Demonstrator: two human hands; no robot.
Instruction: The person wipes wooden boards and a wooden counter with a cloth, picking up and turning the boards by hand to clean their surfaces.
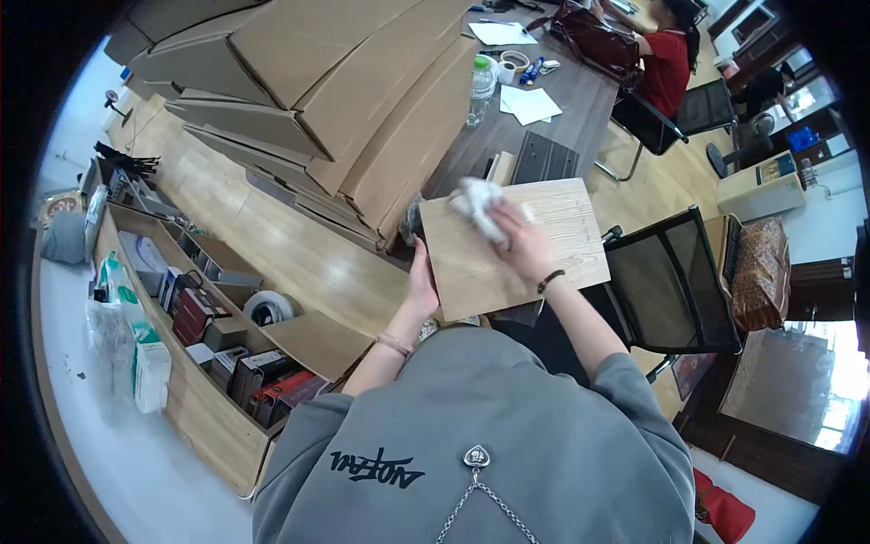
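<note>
A flat, light wood-grain board (489, 276) is tilted in front of me, over the near end of the table. My left hand (422, 283) grips its left edge, with the thumb along the side and the other fingers hidden behind. On the board's upper part my right hand (518, 238) presses a crumpled white cloth (478, 204), slightly blurred by motion. Just beyond the board, a dark grey panel (546, 159) lies on the table.
Flattened cardboard boxes (362, 100) are stacked high at the left. On the dark table (580, 91) are a plastic bottle (480, 89), paper sheets (529, 104) and tape rolls (516, 60). A mesh chair (671, 281) stands right. A wooden drawer unit (195, 381) holds binders. Another person (668, 68) sits farther back.
</note>
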